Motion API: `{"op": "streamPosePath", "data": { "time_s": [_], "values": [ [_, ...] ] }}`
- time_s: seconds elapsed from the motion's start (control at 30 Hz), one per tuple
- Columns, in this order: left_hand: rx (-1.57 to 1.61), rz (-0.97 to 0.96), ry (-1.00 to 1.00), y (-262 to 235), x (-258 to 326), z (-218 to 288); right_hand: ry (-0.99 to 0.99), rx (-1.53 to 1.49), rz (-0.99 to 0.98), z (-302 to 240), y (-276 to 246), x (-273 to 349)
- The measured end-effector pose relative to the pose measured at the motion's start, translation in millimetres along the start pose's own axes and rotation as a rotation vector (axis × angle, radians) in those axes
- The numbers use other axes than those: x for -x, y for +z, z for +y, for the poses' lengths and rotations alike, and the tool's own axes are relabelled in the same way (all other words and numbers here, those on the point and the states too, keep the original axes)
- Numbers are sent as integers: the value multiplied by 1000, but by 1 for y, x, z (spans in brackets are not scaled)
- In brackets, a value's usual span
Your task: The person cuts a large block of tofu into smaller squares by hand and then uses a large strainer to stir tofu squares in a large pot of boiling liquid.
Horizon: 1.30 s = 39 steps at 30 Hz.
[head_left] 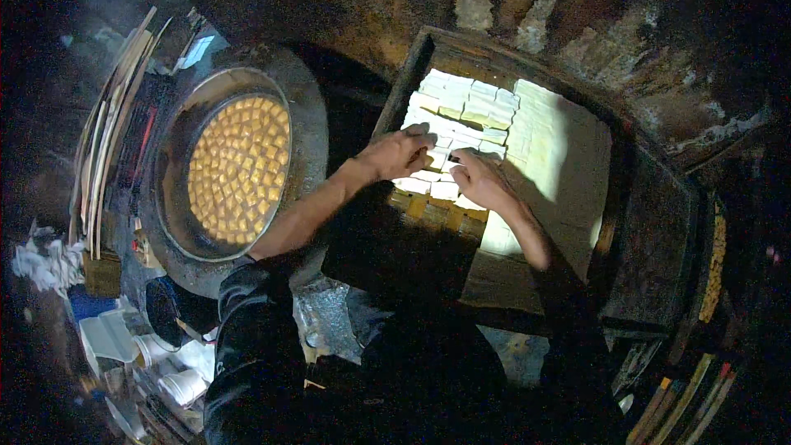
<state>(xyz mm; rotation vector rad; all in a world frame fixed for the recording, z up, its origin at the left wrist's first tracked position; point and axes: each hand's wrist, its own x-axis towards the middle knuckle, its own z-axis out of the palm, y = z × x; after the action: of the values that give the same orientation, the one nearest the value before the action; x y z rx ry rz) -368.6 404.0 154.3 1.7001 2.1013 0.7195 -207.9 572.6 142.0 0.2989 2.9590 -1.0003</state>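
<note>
My left hand [400, 153] lies over cut, white tofu-like pieces [445, 91], its fingers curled down against them. What is under those fingertips is lost in glare. Just to its right, my right hand [486, 184] is closed, thumb and fingers together around a small dark object [454, 158]. Too little of that object shows to tell its kind. The pieces lie in rows in a wooden tray [427, 39], brightly lit. Beside them on the right is a large, pale, uncut-looking slab [540, 132], partly in shadow.
Left of the tray stands a wide round metal pan [171, 169] holding many golden-brown cubes [239, 165]. Long thin sticks [99, 156] lean beyond it. White plastic containers [107, 338] lie at the lower left. More sticks [680, 400] are at the lower right.
</note>
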Motion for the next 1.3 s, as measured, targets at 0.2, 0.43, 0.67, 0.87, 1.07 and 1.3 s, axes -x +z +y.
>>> {"op": "streamPosePath", "data": {
  "time_s": [0.2,0.43,0.67,0.87,1.07,1.3],
  "values": [
    [-26,-72,-116,10,-1,-6,6,-259,129,5,33,-20],
    [-190,-29,-27,14,-5,9,-116,-182,183,8,34,-25],
    [244,42,-100,11,-5,-13,-137,-282,132,21,33,-30],
    [853,136,-181,17,-4,-27,28,-477,42,16,27,-27],
    [948,57,-363,3,-6,-15,6,-541,8,28,27,-31],
    [847,131,-328,16,-6,-27,48,-681,13,29,30,-39]
  ]
}}
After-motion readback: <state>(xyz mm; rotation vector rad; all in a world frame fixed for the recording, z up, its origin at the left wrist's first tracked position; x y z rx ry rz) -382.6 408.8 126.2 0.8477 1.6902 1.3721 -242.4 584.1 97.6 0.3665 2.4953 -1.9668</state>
